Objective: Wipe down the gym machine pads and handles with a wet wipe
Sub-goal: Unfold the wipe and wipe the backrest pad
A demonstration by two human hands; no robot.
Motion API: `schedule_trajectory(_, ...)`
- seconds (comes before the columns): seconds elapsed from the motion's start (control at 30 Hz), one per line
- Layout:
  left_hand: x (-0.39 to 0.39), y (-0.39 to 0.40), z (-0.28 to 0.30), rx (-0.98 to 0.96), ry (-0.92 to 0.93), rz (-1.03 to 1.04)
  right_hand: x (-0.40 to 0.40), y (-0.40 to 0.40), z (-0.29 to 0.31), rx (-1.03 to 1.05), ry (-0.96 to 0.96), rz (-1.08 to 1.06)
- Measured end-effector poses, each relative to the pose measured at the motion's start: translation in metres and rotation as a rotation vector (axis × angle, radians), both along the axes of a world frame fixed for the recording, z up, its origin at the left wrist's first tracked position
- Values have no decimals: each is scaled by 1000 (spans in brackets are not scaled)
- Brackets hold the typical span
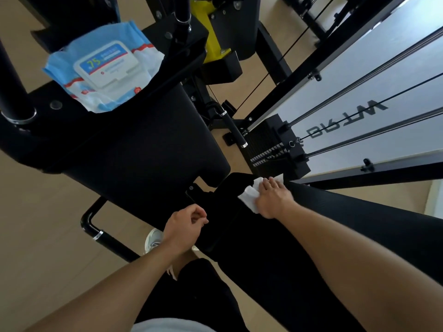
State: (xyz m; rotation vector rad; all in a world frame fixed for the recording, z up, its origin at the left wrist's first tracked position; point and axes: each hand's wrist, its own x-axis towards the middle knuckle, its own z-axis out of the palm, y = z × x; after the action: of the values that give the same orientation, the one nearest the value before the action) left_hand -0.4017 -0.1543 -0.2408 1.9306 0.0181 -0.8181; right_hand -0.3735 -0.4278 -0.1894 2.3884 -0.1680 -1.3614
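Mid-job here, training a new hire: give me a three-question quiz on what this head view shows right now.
1. True or false: the right hand presses the white wet wipe flat against a black pad.
2. Which thing lies on the upper part of the machine at top left? A) a spray bottle B) the blue wet wipe pack C) a towel
3. Fill in: the left hand holds ____ and its fingers are loosely curled.

Key: 1 true; 2 B; 3 nothing
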Motion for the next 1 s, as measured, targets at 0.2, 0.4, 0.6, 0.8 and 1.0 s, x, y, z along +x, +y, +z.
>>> schedule_trajectory(0.2,-5,-7,-28,-7,54,-37,-8,57,-48,43,86,131)
schedule_trajectory(0.4,-16,-14,-57,48,90,12,-27,99,-74,215,308,312)
schedule_trajectory(0.6,-19,-35,-77,4,119,-107,54,5,-72,68,87,-20)
schedule_trajectory(0.8,-7,-66,-74,-73,87,-189,66,-4,-87,133,12,-139)
schedule_trajectory(1.0,25,-90,-67,-53,60,-216,99,-30,-47,250,151,-194)
